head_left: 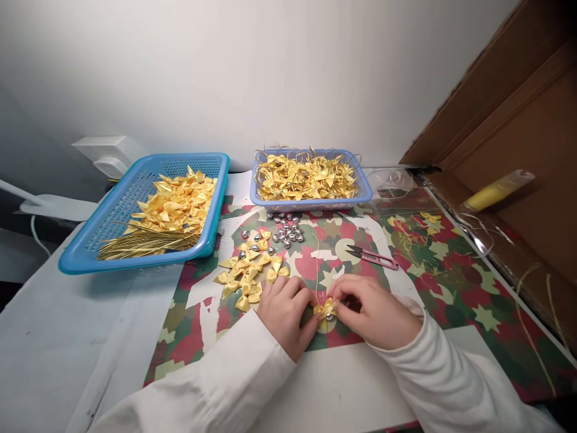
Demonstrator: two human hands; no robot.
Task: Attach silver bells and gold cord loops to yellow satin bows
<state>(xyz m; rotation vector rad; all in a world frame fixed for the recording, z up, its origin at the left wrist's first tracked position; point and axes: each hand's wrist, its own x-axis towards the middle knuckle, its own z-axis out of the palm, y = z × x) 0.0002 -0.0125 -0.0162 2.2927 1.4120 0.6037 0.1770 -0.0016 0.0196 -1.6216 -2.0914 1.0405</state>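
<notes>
Between my two hands is a yellow ribbon bow (330,305) with a small silver bell (329,316) at its front. My left hand (288,310) pinches the bow's left side, its fingers curled. From the right, my right hand (374,310) has thumb and forefinger closed at the bow's edge, where thin gold strands show. A thin cord (317,258) runs up the table from the bow. Loose yellow bows (247,273) lie in a pile just beyond my left hand. Several silver bells (288,231) are scattered behind them.
A blue basket (81,246) at left holds yellow bows and gold wires (146,240). A second basket (311,205) at the back holds bows with cord loops. Thread snips (374,257) lie beyond my right hand. Cardboard (518,120) and a yellow-filled tube (498,189) stand at right.
</notes>
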